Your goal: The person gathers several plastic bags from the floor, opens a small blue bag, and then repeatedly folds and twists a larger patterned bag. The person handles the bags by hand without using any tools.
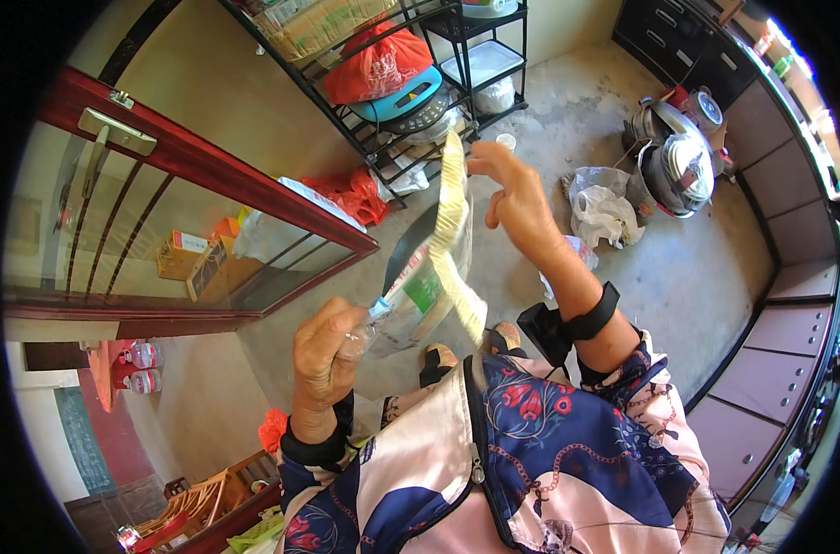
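Observation:
My left hand (326, 346) grips the edge of a clear plastic bag (392, 322) that bears red writing and a green patch. A ridged, pale yellow strip (451, 235) hangs in front of the bag, blurred at its lower end; its material is unclear. My right hand (513, 197) is raised beside the strip's upper part, fingers bent and apart. Whether a fingertip touches the strip cannot be told. Both forearms wear black bands.
A glass door with a red frame (219, 187) stands at the left. A black metal rack (461, 69) holds a red bag (385, 62) and a blue appliance (403, 97). Crumpled plastic bags (603, 211) and stacked pots (676, 166) sit on the floor at the right, before cabinets (745, 367).

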### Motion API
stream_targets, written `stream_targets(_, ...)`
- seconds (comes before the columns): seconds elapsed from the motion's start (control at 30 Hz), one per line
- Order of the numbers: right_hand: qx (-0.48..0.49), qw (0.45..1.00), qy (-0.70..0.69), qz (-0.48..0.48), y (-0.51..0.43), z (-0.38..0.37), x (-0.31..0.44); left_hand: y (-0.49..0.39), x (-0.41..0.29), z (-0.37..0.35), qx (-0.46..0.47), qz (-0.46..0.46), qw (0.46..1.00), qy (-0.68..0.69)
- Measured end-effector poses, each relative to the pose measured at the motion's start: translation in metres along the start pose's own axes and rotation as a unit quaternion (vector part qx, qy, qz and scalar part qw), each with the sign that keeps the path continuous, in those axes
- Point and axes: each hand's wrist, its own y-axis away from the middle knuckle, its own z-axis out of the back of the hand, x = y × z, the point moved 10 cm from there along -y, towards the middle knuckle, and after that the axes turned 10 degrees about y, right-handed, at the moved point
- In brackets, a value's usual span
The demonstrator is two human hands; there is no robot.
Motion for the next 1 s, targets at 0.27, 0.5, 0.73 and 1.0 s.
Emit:
stream_targets(0.27, 0.162, 0.987, 0.003, 0.002, -0.001, -0.064, 0.019, -0.012, 0.007, 0.009, 0.038, -0.034, 0.999, -0.012)
stream_targets(0.5, 0.141, 0.983, 0.117, 0.026, 0.012, -0.058, 0.033, -0.020, 0.015, 0.003, 0.075, -0.054, 0.996, 0.015)
stream_targets(0.73, 0.125, 0.989, 0.059, 0.061, 0.029, -0.073, 0.043, -0.040, 0.020, -0.025, 0.071, -0.064, 0.991, 0.097)
stream_targets(1.0, 0.102, 0.993, -0.054, 0.035, 0.028, -0.056, 0.032, -0.051, 0.029, -0.049, 0.111, -0.025, 0.989, 0.093)
